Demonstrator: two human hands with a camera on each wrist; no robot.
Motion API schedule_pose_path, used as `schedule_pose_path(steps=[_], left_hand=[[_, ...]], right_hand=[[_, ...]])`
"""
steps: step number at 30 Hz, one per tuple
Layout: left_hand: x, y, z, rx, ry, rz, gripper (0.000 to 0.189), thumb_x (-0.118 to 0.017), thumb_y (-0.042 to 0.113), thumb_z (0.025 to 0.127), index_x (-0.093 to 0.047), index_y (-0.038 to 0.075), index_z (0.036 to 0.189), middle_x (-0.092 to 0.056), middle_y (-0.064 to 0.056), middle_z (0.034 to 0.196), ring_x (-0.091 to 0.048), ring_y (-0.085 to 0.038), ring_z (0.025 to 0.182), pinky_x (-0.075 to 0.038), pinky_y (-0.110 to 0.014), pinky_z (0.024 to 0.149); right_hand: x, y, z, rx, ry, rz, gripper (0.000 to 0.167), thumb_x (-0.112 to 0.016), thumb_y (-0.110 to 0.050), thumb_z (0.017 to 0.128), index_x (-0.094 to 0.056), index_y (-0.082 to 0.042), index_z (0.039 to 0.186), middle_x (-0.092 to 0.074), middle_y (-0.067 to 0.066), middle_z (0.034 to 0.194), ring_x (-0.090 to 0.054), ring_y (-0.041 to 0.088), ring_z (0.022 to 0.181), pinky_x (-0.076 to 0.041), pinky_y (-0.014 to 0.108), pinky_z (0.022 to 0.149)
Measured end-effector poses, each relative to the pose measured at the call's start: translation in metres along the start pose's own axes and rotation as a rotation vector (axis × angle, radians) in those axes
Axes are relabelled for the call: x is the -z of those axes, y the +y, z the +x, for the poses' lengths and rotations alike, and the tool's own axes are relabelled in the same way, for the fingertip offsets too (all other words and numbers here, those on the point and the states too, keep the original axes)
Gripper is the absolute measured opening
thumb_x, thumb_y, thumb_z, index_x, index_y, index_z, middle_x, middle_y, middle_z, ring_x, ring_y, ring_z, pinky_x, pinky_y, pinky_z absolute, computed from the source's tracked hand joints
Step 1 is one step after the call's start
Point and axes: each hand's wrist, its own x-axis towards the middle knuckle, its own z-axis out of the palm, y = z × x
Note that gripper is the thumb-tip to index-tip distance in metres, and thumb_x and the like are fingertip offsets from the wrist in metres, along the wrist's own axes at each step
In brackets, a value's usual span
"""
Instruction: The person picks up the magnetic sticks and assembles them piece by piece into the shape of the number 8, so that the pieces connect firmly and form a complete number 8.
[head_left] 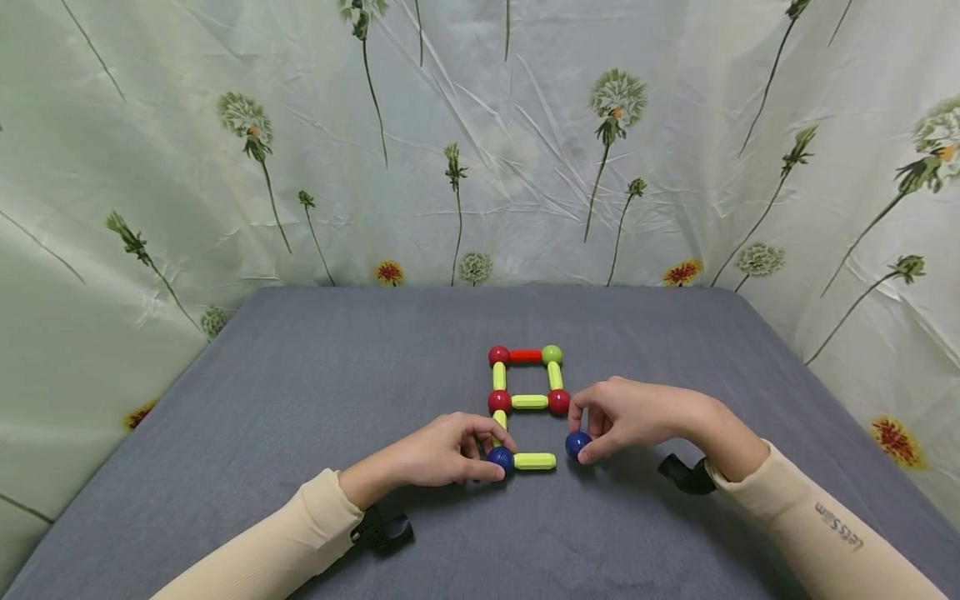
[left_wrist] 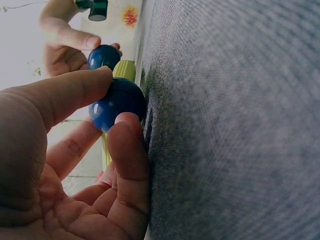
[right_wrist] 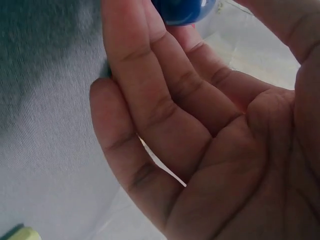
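On the grey table, my left hand [head_left: 442, 451] pinches a blue ball [head_left: 497, 457] between thumb and fingers; the left wrist view shows this ball [left_wrist: 119, 100] up close. A yellow-green rod [head_left: 535, 462] sticks out to the right of it, and another rod [head_left: 500, 423] runs from it to a red ball [head_left: 498, 401]. Just past the first rod's free end, my right hand [head_left: 637, 412] holds a second blue ball [head_left: 577, 443] in its fingertips, with a gap between rod and ball. Only part of that ball [right_wrist: 182, 9] shows in the right wrist view.
Behind the hands lies a square of rods and balls: a red rod [head_left: 525, 357] at the back, yellow-green rods [head_left: 529, 402] elsewhere, red balls [head_left: 558, 402] and one green ball [head_left: 552, 355] at the corners. A flowered curtain [head_left: 480, 167] hangs behind the table [head_left: 360, 350].
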Motion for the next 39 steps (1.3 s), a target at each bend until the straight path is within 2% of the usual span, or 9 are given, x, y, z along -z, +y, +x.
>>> schedule_pose_path(steps=[13,39], left_hand=[[0.0,0.001,0.0,-0.002,0.005,0.008,0.025,-0.07,0.032,0.083,-0.063,0.032,0.108,-0.062,0.002,0.088,-0.055,-0.011,0.054,-0.05,-0.031,0.049],[0.0,0.001,0.0,-0.01,0.002,0.007,0.025,-0.07,0.031,0.084,-0.063,0.032,0.108,-0.062,0.002,0.088,-0.055,-0.01,0.054,-0.05,-0.03,0.049]], right_hand=[[-0.014,-0.001,-0.001,0.004,-0.033,0.014,0.027,-0.075,-0.043,0.075,-0.059,-0.029,0.092,-0.065,-0.008,0.072,-0.059,0.008,0.066,-0.046,0.024,0.06],[-0.023,0.001,0.002,0.052,-0.067,0.059,0.027,-0.074,-0.042,0.077,-0.059,-0.026,0.093,-0.066,-0.007,0.072,-0.059,0.006,0.064,-0.046,0.022,0.058]])
